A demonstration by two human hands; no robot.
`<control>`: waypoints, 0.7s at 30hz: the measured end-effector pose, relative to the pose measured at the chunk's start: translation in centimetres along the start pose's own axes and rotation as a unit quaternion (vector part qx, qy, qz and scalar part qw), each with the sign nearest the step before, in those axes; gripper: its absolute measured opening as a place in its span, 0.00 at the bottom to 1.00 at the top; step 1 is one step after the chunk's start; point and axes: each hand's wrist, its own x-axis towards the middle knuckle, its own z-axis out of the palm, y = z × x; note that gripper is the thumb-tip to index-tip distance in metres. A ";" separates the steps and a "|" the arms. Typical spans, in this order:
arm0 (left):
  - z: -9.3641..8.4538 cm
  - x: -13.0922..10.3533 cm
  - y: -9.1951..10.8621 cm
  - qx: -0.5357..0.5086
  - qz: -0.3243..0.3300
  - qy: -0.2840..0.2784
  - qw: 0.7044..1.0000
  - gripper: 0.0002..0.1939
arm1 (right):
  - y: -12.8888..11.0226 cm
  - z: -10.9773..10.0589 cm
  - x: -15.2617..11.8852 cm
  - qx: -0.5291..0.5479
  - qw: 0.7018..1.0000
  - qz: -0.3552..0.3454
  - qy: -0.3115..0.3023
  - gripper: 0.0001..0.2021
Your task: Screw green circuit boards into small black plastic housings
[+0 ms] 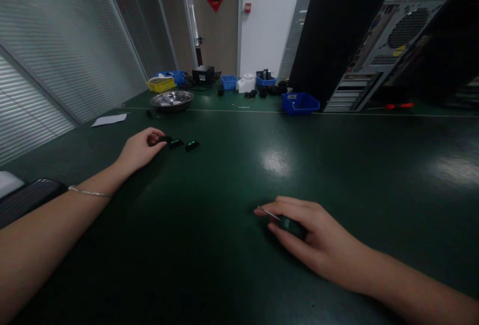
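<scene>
A dark piece [162, 139] was pinched by the left hand [137, 151], adjacent blocks [192, 145] easily nudged; a screwdriver [291, 226] was grasped by the right hand [324, 240] (fingertips could be pricked).

This is looking like an office or small electronics workshop: blinds [56, 41] are covering glass on the left, computer towers [377, 41] are standing at the right, and plastic bins [301, 104], cables [202, 87] and a metal dish [171, 100] are sitting along the far side of a green worktop [232, 165]
</scene>
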 end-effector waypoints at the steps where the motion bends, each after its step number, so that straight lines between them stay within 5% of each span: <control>1: 0.0 0.0 -0.1 0.010 0.001 -0.003 1.000 0.15 | 0.0 0.0 0.0 -0.001 1.000 0.001 -0.001 0.14; 12: 0.8 -0.2 1.2 0.099 0.116 -0.015 0.988 0.16 | -0.3 -0.2 0.2 0.009 1.000 0.010 -0.013 0.13; 21: 0.5 -0.7 2.3 0.080 0.130 0.033 0.988 0.18 | -0.4 -0.3 0.2 0.013 1.000 0.013 -0.011 0.13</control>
